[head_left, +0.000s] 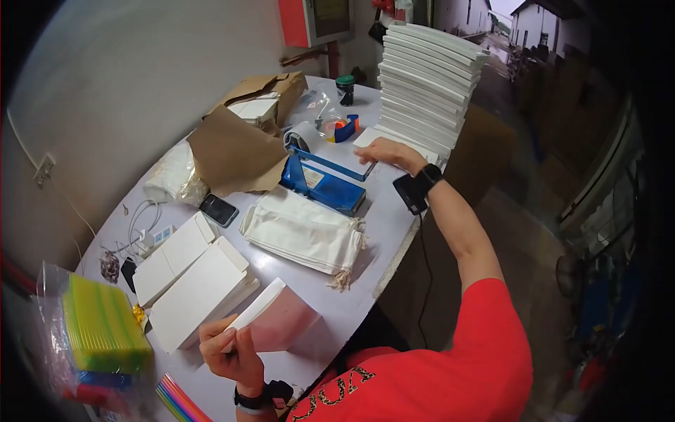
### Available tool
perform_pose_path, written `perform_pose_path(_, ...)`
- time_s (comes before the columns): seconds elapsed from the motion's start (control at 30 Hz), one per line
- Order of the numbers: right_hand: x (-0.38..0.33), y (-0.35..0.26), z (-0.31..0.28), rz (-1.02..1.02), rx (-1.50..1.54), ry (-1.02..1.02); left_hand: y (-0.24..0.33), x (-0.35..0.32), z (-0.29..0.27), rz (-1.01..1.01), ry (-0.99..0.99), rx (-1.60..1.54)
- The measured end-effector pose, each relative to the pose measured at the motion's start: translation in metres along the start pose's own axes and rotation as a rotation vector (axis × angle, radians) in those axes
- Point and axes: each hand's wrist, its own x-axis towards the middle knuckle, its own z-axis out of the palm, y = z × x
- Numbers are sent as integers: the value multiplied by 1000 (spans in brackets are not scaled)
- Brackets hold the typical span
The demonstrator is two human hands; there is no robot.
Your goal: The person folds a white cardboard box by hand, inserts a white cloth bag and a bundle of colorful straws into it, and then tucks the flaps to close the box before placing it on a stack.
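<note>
The left hand (232,353) pinches a white box (283,320), likely steadying it; beyond that grip, whether the right hand (388,152) grasps anything, I can't tell.

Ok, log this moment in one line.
left hand: gripping white box | right hand: near blue device, beside white stack | cloth bags: on table

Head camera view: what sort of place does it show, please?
Probably a small packing workshop: white cartons, drawstring pouches and a tape dispenser lie together on one table.
</note>
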Motion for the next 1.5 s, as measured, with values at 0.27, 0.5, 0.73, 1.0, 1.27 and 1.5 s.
perform_pose_path(0.27, -3, -21, -11, 150, 216, -242, 2, -3, -1, 8, 28, 5)
perform_pose_path(0.5, -42, -54, -60, 98, -89, -196, 0, -4, 1, 23, 9, -26)
perform_pose_path(0.73, -54, -13, -46, 202, 59, -254, -3, -3, -1, 14, 33, -38)
perform_pose_path(1.0, -98, 122, 51, 29, 51, -197, -9, 9, 2, 43, 16, 41)
perform_pose_path(1.27, -203, -156, 92, -977, 351, -412, -17, 9, -7, 64, 38, -7)
perform_pose_path(1.5, -204, -185, 142, -1053, 458, -330, -15, 14, -2, 79, 32, -37)
